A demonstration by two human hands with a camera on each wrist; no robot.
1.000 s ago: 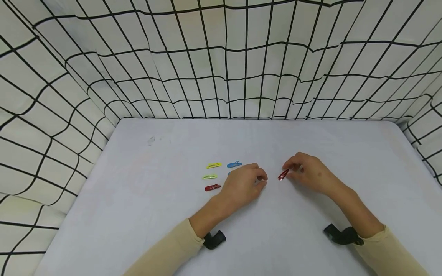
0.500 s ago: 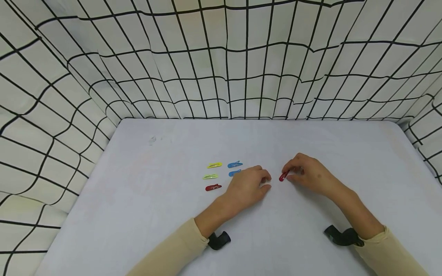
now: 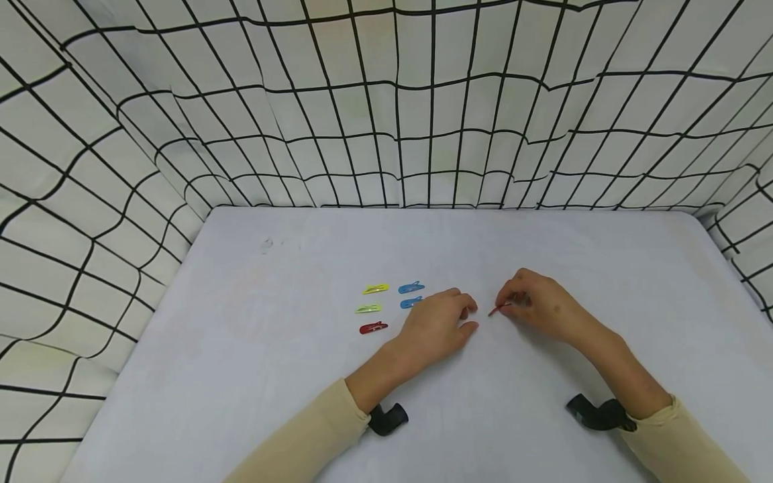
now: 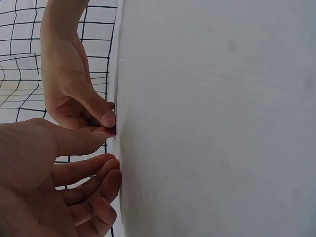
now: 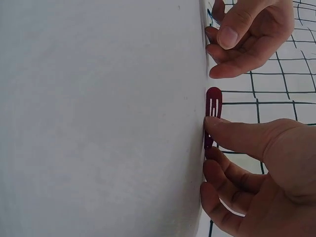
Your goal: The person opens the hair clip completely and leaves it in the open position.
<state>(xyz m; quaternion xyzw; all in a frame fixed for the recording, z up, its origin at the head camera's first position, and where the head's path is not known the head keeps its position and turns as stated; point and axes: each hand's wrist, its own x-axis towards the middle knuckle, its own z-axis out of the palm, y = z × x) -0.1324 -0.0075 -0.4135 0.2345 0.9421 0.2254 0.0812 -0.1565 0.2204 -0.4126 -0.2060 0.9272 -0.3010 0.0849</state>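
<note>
My right hand (image 3: 540, 305) pinches a red snap hair clip (image 5: 214, 101) between thumb and fingers. The clip stands nearly edge-on in the head view, and its slotted side shows in the right wrist view. Just to its left, my left hand (image 3: 431, 327) holds nothing, its fingers loosely bent and the thumb apart from them. Left of that hand lie a second red hair clip (image 3: 373, 327), a lime one (image 3: 368, 308), a yellow one (image 3: 376, 288) and a blue one (image 3: 411, 287). Another blue clip (image 3: 410, 303) is partly hidden behind the left hand.
A white cloth covers the table (image 3: 241, 376). Behind and at the sides rise white walls with a black grid (image 3: 431, 87). A black strap piece (image 3: 389, 419) sits at the left wrist, another black piece (image 3: 598, 410) at the right.
My left hand has moved slightly right, uncovering more of the lower blue clip. The right hand stays almost in place while the red clip turns in its fingers from face-up to edge-on.
</note>
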